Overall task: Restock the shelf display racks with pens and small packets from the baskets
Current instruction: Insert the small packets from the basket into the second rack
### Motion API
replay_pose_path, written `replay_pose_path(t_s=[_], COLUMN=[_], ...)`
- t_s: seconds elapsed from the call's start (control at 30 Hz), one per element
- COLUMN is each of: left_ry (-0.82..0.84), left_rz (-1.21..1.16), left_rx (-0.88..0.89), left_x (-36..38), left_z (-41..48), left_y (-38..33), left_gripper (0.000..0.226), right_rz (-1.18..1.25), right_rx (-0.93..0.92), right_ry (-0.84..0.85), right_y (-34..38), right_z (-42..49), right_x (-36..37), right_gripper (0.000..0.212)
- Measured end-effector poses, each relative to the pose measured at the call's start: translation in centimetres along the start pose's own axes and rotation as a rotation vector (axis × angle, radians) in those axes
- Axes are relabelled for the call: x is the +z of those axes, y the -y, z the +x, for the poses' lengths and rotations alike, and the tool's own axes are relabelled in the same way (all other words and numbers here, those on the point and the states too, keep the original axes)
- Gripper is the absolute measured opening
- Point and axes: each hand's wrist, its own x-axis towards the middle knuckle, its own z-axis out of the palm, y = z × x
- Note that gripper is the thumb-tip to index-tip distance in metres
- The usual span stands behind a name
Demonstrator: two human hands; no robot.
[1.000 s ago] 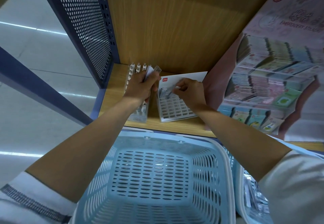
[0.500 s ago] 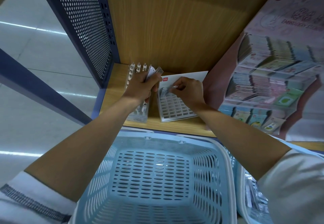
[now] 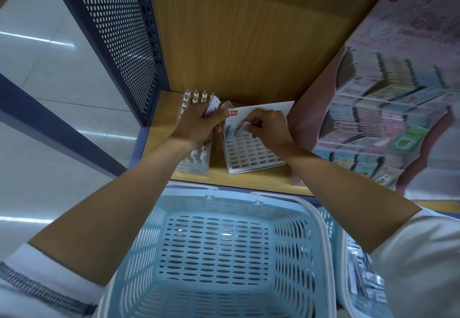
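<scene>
Two display racks stand on the wooden shelf (image 3: 249, 180). The left rack (image 3: 193, 162) holds several pens with silver tips. The right one is a white grid rack (image 3: 251, 155) with a red-logo backing card and mostly bare slots. My left hand (image 3: 201, 124) grips a few small clear packets (image 3: 219, 106) over the pen rack. My right hand (image 3: 267, 127) pinches a small white packet (image 3: 246, 124) at the top rows of the grid rack, where one or two packets sit in slots.
A light blue basket (image 3: 224, 255) with a bare bottom sits below the shelf edge. A second basket (image 3: 358, 280) at the right holds clear packets. A pink sticker display (image 3: 388, 108) fills the shelf's right side. A perforated blue panel (image 3: 119, 31) walls the left.
My right hand has shifted slightly right and up along the top rows of the grid rack with the small packet. My left hand stays over the pen rack with its packets.
</scene>
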Motion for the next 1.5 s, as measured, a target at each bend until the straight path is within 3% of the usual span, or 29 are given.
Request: replay_pose_path(t_s=[0.27, 0.5, 1.5], left_ry=[-0.041, -0.036, -0.091], left_rz=[0.274, 0.259, 0.35], left_rx=[0.124, 0.145, 0.205], left_x=[-0.4, -0.4, 0.1], left_z=[0.2, 0.2, -0.1], left_y=[0.2, 0.7, 1.4], left_gripper=[0.035, 0.024, 0.03], right_rz=[-0.097, -0.126, -0.191], right_rx=[-0.093, -0.154, -0.226], right_ry=[-0.097, -0.06, -0.009], right_y=[0.2, -0.3, -1.1], right_z=[-0.5, -0.3, -0.3], right_x=[0.4, 0.4, 1.3], right_gripper=[0.006, 0.009, 0.011])
